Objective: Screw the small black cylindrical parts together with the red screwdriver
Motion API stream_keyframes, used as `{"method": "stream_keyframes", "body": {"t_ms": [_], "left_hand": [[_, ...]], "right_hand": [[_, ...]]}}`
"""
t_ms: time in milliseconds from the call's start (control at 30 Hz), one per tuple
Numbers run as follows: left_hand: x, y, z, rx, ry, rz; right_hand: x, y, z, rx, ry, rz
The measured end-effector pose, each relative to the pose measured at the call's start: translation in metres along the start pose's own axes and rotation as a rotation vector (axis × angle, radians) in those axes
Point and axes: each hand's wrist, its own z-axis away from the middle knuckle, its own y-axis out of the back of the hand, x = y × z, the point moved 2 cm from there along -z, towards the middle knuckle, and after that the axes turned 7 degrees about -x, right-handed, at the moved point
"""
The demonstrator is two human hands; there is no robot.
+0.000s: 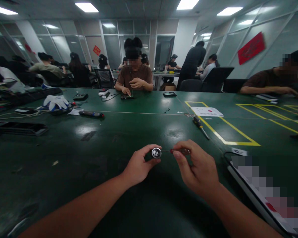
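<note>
Between the thumb and fingers of my left hand (141, 165) is a small round part (156, 153) with a silver rim and a dark inside with light spots. Its open end faces me. My right hand (198, 165) pinches a small screwdriver (183, 151) with a red, partly see-through handle. The thin shaft points left and its tip is at the right side of the round part; whether it touches, I cannot tell. Both hands are above the green table (101, 185).
A larger black-and-yellow screwdriver (200, 126) lies beyond my right hand, beside yellow tape (240, 143). White gloves (56, 102), a dark pen-shaped tool (91, 114) and a black tray (18, 128) are at left. A tablet-like board (250, 188) is at right. A co-worker (135, 74) sits opposite.
</note>
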Motion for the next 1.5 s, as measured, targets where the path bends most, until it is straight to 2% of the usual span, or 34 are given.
{"method": "stream_keyframes", "body": {"t_ms": [533,667,833,933,1067,1200,1400,1500], "left_hand": [[0.001,0.001,0.000,0.016,0.003,-0.025],[-0.002,0.002,-0.001,0.040,0.003,-0.027],[-0.005,0.007,-0.003,0.114,0.010,-0.061],[-0.006,0.010,-0.004,0.147,0.023,-0.153],[-0.008,0.012,-0.005,0.141,0.019,-0.210],[-0.010,0.013,-0.006,0.154,0.025,-0.208],[-0.002,0.014,-0.006,0.163,-0.001,-0.300],[0.000,0.014,-0.006,0.159,-0.005,-0.319]], "right_hand": [[-0.001,-0.004,0.000,-0.043,-0.004,-0.007],[0.000,-0.003,-0.001,-0.062,-0.043,-0.029],[0.005,-0.005,-0.002,-0.131,-0.210,-0.187],[0.007,-0.011,-0.001,-0.178,-0.202,-0.306],[0.017,-0.021,0.002,-0.089,-0.349,-0.363],[0.028,-0.029,0.004,0.079,-0.476,-0.546],[0.040,-0.037,0.001,0.100,-0.533,-0.669],[0.051,-0.042,0.002,0.137,-0.644,-0.800]]}}
